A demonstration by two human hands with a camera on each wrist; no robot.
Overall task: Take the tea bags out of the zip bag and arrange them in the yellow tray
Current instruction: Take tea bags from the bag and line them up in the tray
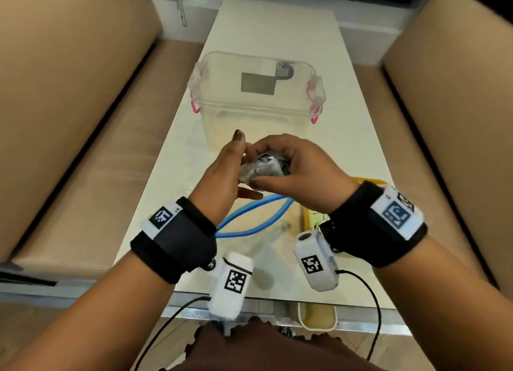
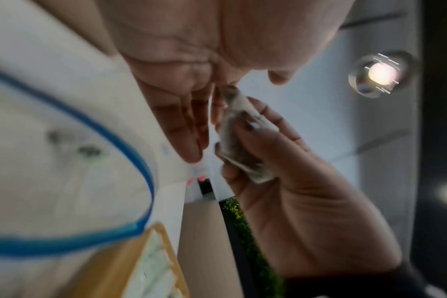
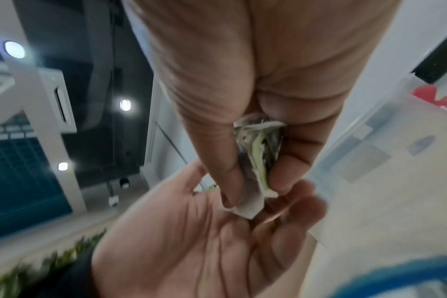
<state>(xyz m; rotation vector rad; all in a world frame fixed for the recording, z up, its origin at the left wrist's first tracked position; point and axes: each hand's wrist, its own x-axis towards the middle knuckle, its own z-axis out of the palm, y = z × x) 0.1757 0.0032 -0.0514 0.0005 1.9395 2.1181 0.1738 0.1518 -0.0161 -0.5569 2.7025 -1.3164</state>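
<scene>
My right hand (image 1: 262, 163) grips a crumpled bunch of tea bags (image 1: 273, 167) above the table, thumb below and fingers curled over it. In the right wrist view the tea bags (image 3: 259, 159) are pinched between thumb and fingers. My left hand (image 1: 236, 166) is open beside the bunch, its palm turned to it and its fingers (image 2: 189, 129) straight. The clear zip bag with a blue rim (image 1: 236, 234) lies flat on the table under both hands. The yellow tray (image 1: 369, 180) sits below my right wrist and is mostly hidden; pale tea bags (image 2: 156, 268) lie in it.
A clear plastic box (image 1: 258, 104) with pink latches stands on the white table (image 1: 277, 31) just beyond my hands. Beige sofas (image 1: 69, 106) flank the narrow table on both sides. Cables hang from the wrist cameras over the table's near edge.
</scene>
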